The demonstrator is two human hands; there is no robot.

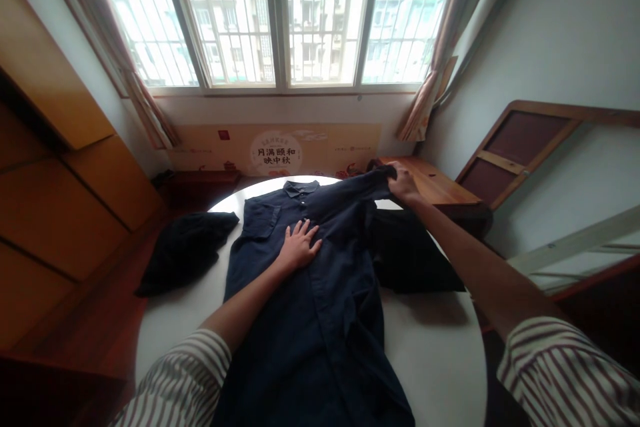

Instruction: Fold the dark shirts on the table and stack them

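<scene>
A dark navy collared shirt (300,320) lies front up on the white round table (435,360), its collar at the far edge. My left hand (300,245) rests flat on the chest beside the buttons, fingers spread. Out to the right, my right hand (401,182) grips the end of a sleeve and holds it stretched away from the shirt's shoulder. The other sleeve lies folded across the chest on the left. Creases run along the shirt's right side.
A dark bundled cloth (187,250) sits at the table's left edge. Folded black cloth (415,250) lies to the right, partly under the shirt. Beyond are a wooden cabinet top (435,180), a window with curtains, and a leaning wooden frame (520,147).
</scene>
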